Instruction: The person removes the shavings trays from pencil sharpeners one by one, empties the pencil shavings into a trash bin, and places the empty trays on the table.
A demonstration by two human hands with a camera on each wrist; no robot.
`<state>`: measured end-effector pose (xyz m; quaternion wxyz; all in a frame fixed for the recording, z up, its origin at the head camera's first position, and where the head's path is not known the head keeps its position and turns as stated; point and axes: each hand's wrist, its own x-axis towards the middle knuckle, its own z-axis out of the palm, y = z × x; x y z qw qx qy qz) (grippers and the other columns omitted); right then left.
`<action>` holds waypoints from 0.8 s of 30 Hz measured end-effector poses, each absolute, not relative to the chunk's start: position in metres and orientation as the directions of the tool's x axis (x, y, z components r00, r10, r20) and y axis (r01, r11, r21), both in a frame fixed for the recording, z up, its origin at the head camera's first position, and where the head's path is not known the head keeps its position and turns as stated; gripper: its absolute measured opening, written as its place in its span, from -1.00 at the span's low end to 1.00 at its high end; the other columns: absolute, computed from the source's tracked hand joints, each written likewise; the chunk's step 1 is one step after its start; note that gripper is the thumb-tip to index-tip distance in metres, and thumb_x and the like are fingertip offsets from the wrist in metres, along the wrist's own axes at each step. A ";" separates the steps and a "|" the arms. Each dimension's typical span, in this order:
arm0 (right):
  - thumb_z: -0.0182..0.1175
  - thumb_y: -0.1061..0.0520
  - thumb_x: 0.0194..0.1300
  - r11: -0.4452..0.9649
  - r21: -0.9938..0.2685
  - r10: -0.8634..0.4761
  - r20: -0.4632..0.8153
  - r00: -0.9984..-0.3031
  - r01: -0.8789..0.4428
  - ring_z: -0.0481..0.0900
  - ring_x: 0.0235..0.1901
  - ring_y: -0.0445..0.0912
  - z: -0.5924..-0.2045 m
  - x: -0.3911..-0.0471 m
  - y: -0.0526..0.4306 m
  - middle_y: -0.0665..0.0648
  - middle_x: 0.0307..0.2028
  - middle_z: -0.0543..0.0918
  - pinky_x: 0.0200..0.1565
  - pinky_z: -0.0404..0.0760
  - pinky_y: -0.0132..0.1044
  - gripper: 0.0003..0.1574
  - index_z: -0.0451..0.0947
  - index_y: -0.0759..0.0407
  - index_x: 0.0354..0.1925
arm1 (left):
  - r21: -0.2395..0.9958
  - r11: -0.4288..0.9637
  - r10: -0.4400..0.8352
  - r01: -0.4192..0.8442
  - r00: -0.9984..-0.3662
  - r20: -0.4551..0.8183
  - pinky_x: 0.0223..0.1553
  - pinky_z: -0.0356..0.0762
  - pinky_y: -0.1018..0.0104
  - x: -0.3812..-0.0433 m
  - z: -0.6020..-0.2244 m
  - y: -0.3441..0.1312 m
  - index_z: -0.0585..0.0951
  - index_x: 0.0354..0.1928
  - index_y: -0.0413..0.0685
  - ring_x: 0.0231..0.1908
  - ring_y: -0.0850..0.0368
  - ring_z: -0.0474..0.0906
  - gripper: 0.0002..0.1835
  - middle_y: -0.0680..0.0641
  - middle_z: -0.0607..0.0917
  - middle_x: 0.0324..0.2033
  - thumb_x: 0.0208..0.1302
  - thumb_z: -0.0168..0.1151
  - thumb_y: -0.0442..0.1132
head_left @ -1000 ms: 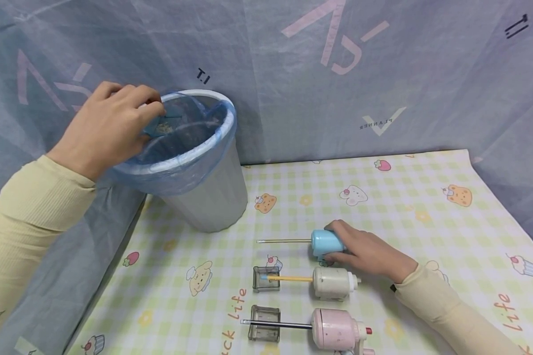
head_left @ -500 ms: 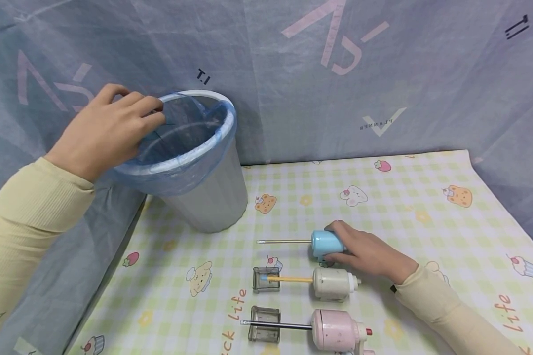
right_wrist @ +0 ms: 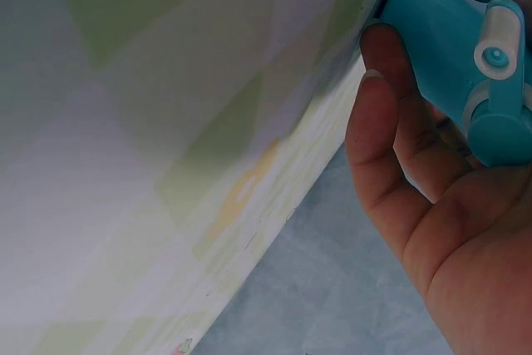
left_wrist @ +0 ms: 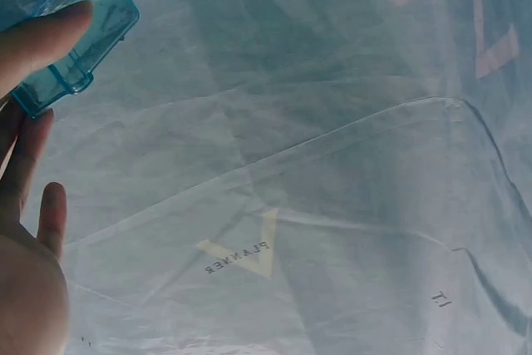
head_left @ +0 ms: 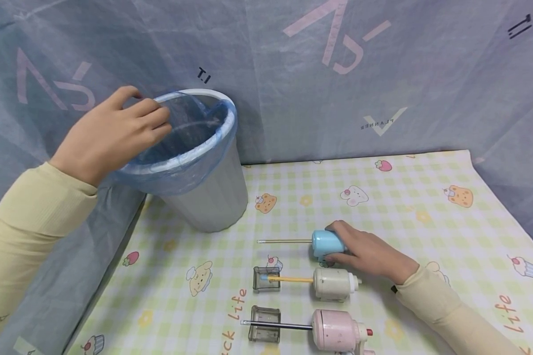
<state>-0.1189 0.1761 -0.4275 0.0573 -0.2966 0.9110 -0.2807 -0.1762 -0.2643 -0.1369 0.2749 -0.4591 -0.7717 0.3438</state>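
Over the lined bin's opening, my left hand [head_left: 113, 133] pinches a clear blue shavings drawer [left_wrist: 108, 27] between thumb and fingers. The hand hides that drawer in the head view. On the tabletop, my right hand [head_left: 367, 250] grips a blue hand-crank pencil sharpener [head_left: 326, 244] from its crank side. A pencil [head_left: 284, 241] sticks out of its left end. The white crank knob [right_wrist: 497, 47] shows in the right wrist view, with fingers [right_wrist: 378, 114] around the sharpener's body.
A grey bin [head_left: 215, 197] with a blue liner [head_left: 177, 172] stands at the back left. Nearer me lie a white sharpener [head_left: 333, 283] and a pink sharpener [head_left: 335, 330], both with pencils inserted. Two smoky drawers [head_left: 259, 286] sit under those pencils. A fabric backdrop [head_left: 302, 98] rises behind.
The drawer, seen earlier with shavings in it, has turned out of sight behind my left hand in the head view. That hand moved slightly right and down; my right hand stayed put.
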 end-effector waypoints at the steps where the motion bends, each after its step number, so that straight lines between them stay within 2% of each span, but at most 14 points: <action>1: 0.22 -0.34 0.25 0.667 -0.544 -0.572 0.063 -0.818 -0.509 0.48 -0.33 -0.22 -0.427 -0.119 0.176 -0.14 -0.12 0.44 -0.33 0.49 -0.28 -0.36 0.20 -0.23 0.14 | -0.786 0.332 0.900 0.521 -0.425 0.098 0.12 0.26 -0.09 -0.175 -0.137 -0.263 0.47 -0.31 -0.30 -0.13 -0.15 0.39 -0.63 -0.20 0.48 -0.25 -0.10 0.36 -0.74; 6: 0.23 -0.33 0.26 0.667 -0.546 -0.572 0.061 -0.818 -0.507 0.48 -0.33 -0.21 -0.427 -0.118 0.176 -0.14 -0.12 0.44 -0.33 0.49 -0.27 -0.36 0.20 -0.22 0.15 | -0.773 0.311 0.914 0.553 -0.396 0.084 0.11 0.27 -0.08 -0.173 -0.137 -0.257 0.45 -0.30 -0.31 -0.14 -0.17 0.36 -0.62 -0.21 0.46 -0.27 -0.10 0.35 -0.75; 15: 0.25 -0.31 0.25 0.670 -0.547 -0.565 0.063 -0.823 -0.502 0.48 -0.32 -0.23 -0.427 -0.118 0.175 -0.15 -0.12 0.44 -0.33 0.49 -0.29 -0.37 0.21 -0.22 0.13 | -0.777 0.304 0.924 0.552 -0.368 0.101 0.10 0.30 -0.06 -0.173 -0.140 -0.252 0.41 -0.42 -0.32 -0.21 -0.16 0.38 -0.68 -0.21 0.44 -0.34 -0.04 0.28 -0.78; 24: 0.23 -0.34 0.24 0.668 -0.545 -0.567 0.067 -0.821 -0.506 0.48 -0.33 -0.23 -0.427 -0.118 0.176 -0.16 -0.13 0.43 -0.34 0.49 -0.29 -0.37 0.21 -0.23 0.13 | -0.764 0.320 0.916 0.561 -0.390 0.097 0.15 0.26 -0.09 -0.169 -0.138 -0.255 0.50 -0.30 -0.35 -0.15 -0.18 0.37 -0.65 -0.22 0.48 -0.27 -0.09 0.31 -0.78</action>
